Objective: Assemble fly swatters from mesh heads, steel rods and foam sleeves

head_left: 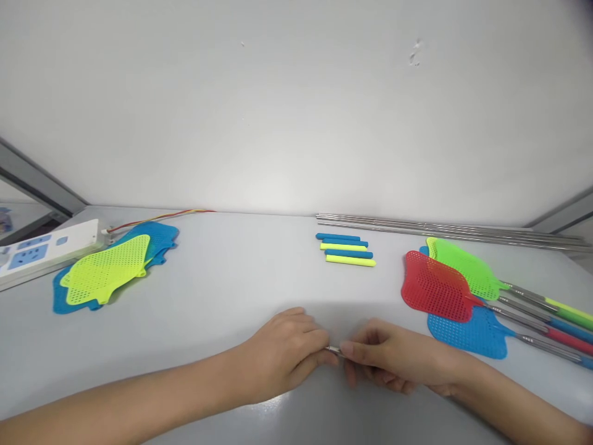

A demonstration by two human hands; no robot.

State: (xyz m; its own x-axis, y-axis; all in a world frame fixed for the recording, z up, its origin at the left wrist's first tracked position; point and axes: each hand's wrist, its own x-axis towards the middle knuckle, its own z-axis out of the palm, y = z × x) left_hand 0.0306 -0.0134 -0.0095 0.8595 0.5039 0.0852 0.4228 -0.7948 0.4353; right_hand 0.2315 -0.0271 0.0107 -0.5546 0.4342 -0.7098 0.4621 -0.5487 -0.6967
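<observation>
Near the front of the grey table, my left hand (296,346) is closed, with thumb and forefinger pinched on a small shiny metal piece (334,350). My right hand (382,355) pinches the same piece from the other side; its lower fingers are curled and slightly blurred. Only a short bit of the metal shows between the two hands, so its full shape is hidden. Beyond the hands lie several blue and yellow foam-like handle sleeves (346,248) in a row.
Loose fly swatter heads (109,269) lie at left beside a white power strip (55,247) with a red and yellow cable (162,216). Fly swatters with metal shafts (438,286) are piled at right. Thin metal rods (440,230) lie along the wall.
</observation>
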